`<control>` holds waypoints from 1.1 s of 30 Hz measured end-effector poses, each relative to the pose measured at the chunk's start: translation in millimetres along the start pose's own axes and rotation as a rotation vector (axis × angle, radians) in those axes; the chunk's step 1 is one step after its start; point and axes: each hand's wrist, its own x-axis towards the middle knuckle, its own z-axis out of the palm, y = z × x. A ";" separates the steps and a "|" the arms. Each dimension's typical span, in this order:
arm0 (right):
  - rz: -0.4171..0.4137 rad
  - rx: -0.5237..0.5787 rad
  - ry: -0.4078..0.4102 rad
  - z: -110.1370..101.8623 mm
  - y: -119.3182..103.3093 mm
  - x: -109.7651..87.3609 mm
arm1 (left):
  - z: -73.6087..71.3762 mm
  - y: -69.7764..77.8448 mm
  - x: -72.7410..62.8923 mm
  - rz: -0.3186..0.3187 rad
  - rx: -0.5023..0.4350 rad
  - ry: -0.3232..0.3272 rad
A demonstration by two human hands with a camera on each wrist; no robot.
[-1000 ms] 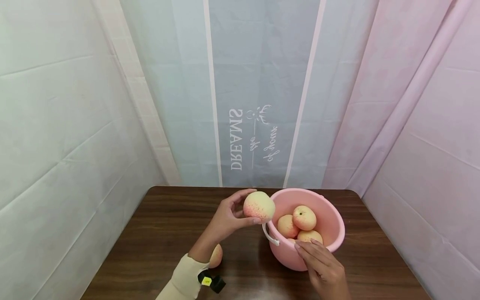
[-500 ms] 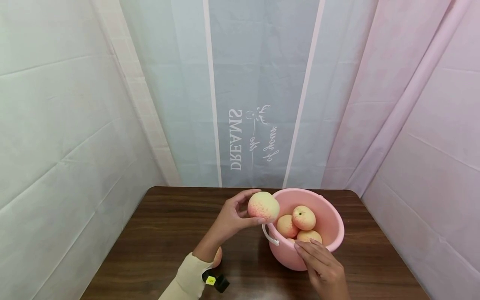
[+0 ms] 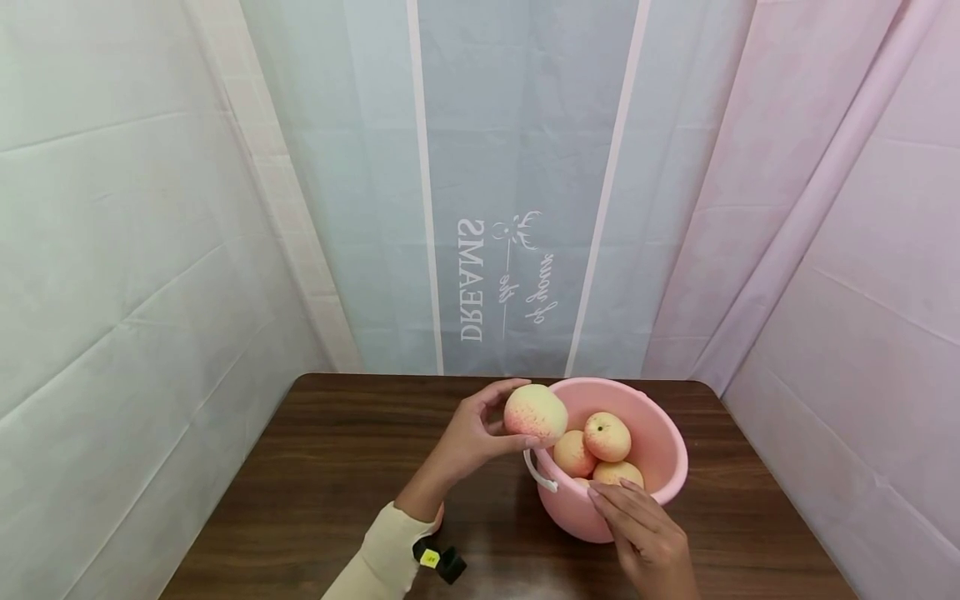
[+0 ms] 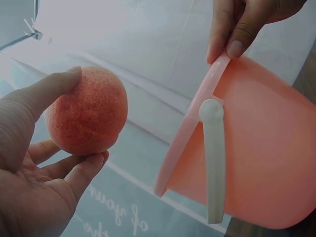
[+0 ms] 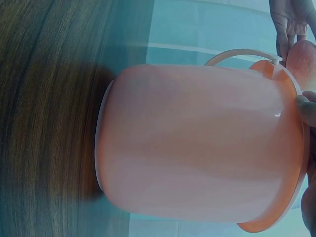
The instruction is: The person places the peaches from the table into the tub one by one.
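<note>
A pale yellow peach with a pink blush (image 3: 536, 414) is held between the thumb and fingers of my left hand (image 3: 467, 437). It is raised at the left rim of a pink bucket (image 3: 573, 512), overlapping that rim in the head view; the left wrist view shows a gap between them. Several peaches (image 3: 607, 436) lie inside the bucket. My right hand (image 3: 648, 537) pinches the bucket's near rim, its thumb (image 5: 307, 109) on the outer side and its fingers over the edge.
The bucket's white handle (image 3: 540, 473) hangs down on its left side. Another peach (image 3: 439, 518) on the dark wooden table (image 3: 300, 483) is mostly hidden behind my left wrist. Fabric curtains (image 3: 517, 125) surround the table at the back and sides.
My left hand has moved right with its peach, closer over the bucket's left rim. The left forearm now covers more of the peach on the table. The right hand stays on the rim.
</note>
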 end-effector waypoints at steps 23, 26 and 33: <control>-0.001 -0.004 -0.015 -0.7 0.8 1.8 | 16.5 -7.6 8.0 0.005 0.009 -0.014; -0.003 -0.005 -0.014 -1.0 0.6 1.5 | 18.2 -8.8 9.2 0.007 0.011 -0.018; -0.013 0.004 -0.005 -0.9 -0.4 1.4 | 22.8 -12.2 11.9 -0.023 0.009 -0.025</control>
